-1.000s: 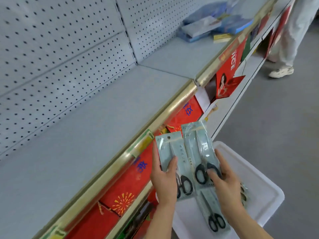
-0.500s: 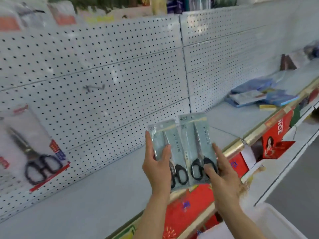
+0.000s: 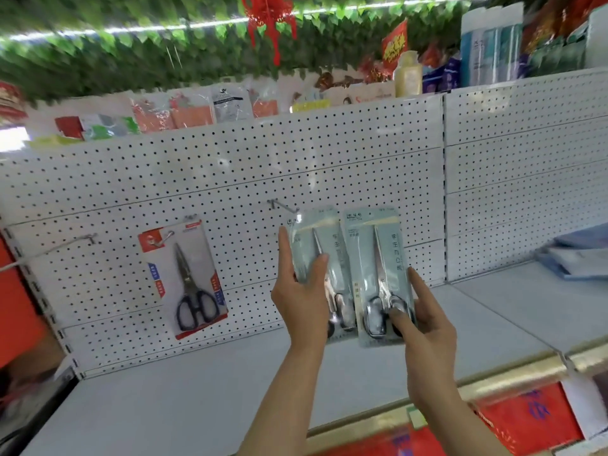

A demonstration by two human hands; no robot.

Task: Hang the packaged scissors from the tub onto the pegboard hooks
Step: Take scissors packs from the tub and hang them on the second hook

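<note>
Packaged scissors, two pale packs, are what we hold upright before the white pegboard (image 3: 329,166): our left hand (image 3: 301,299) grips the left pack (image 3: 312,238), our right hand (image 3: 424,327) grips the right pack (image 3: 383,258). An empty hook (image 3: 279,205) juts just beside them; another scissors card (image 3: 186,278) hangs leftward above the grey shelf (image 3: 197,406).

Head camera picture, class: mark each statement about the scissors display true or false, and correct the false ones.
1. Each hand holds one scissors pack. True: left hand, right hand.
2. Both held packs already hang on hooks. False: both are in the hands, in front of the pegboard.
3. A red-carded scissors pack hangs on the pegboard. True.
4. Every hook is full. False: the hook above the left pack is bare.
</note>
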